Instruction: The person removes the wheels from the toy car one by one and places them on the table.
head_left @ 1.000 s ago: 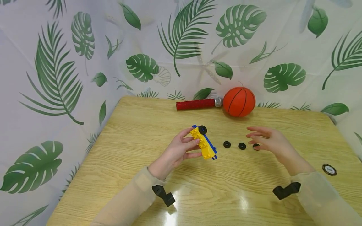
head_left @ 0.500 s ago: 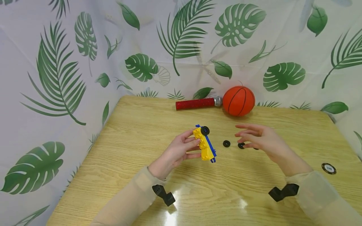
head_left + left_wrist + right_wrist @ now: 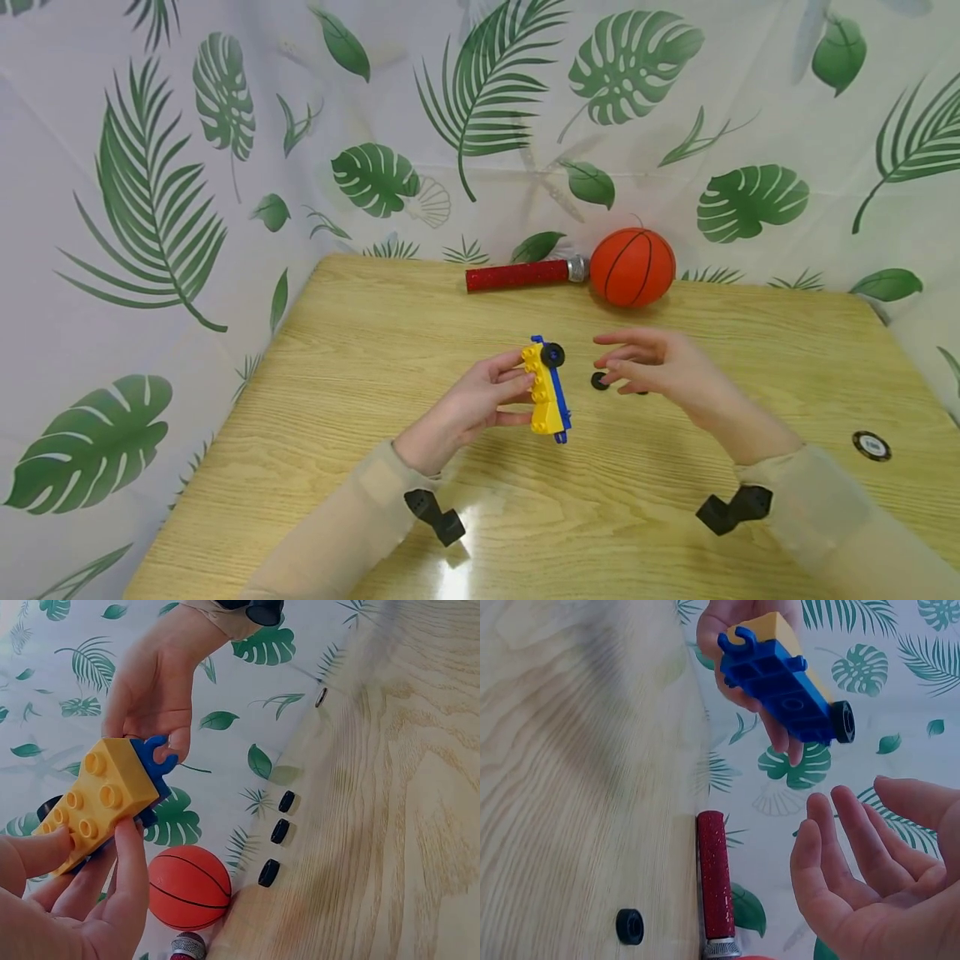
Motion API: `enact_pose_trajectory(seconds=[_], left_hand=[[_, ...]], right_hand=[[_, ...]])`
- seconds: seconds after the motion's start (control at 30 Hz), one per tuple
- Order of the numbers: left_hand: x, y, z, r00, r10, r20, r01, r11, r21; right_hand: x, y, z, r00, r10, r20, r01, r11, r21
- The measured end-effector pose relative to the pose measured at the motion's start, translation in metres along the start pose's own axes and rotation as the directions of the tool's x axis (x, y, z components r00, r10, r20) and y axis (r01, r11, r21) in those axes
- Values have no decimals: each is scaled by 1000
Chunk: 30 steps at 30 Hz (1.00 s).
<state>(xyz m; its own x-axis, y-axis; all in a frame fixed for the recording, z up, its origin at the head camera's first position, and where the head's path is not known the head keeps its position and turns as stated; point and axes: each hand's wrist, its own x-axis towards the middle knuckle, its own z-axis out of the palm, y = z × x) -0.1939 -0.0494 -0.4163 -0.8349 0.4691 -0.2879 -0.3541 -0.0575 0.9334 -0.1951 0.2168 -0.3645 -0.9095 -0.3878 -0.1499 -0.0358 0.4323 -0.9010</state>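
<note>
My left hand (image 3: 480,396) grips a yellow and blue toy car (image 3: 543,404) above the table, fingers and thumb on its studded yellow body. One black wheel (image 3: 553,355) is fitted at the car's far end. The right wrist view shows the blue underside (image 3: 780,682), its bare axle stubs facing my right hand (image 3: 667,367). That hand hovers to the right of the car, apart from it, fingers loosely bent with nothing in them. Beneath it are loose black wheels (image 3: 280,831), three in a row in the left wrist view; from the head my fingers partly hide them.
At the back of the wooden table (image 3: 390,333) lies a red glittery microphone (image 3: 517,275), its silver head against an orange-red toy basketball (image 3: 632,267). A round black-and-white chip (image 3: 872,446) lies at the right. Leaf-printed cloth (image 3: 285,208) hangs behind and at the left.
My right hand has moved left over the loose wheels, toward the toy car. My left hand has turned the car more upright and shifted it slightly right.
</note>
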Motion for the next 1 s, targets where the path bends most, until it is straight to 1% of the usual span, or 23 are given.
enact_pose_trajectory(seconds=[0.13,0.37,0.57,1.0], left_hand=[[0,0,1,1000,-2,0,2,999,33],[0,0,3,999,-10,49,8,999,38],[2,-1,4,998,-14,57,11,999,50],[3,-2,6,999,-19,49,16,998,57]], right_hand=[[0,-6,5,1000,-6,14,6,1000,7],[2,-12,11,999,-41,33,40,998,49],[2,-15,17,997,-68,40,65,996,60],[5,-17,28,1000,-25,16,25,999,23]])
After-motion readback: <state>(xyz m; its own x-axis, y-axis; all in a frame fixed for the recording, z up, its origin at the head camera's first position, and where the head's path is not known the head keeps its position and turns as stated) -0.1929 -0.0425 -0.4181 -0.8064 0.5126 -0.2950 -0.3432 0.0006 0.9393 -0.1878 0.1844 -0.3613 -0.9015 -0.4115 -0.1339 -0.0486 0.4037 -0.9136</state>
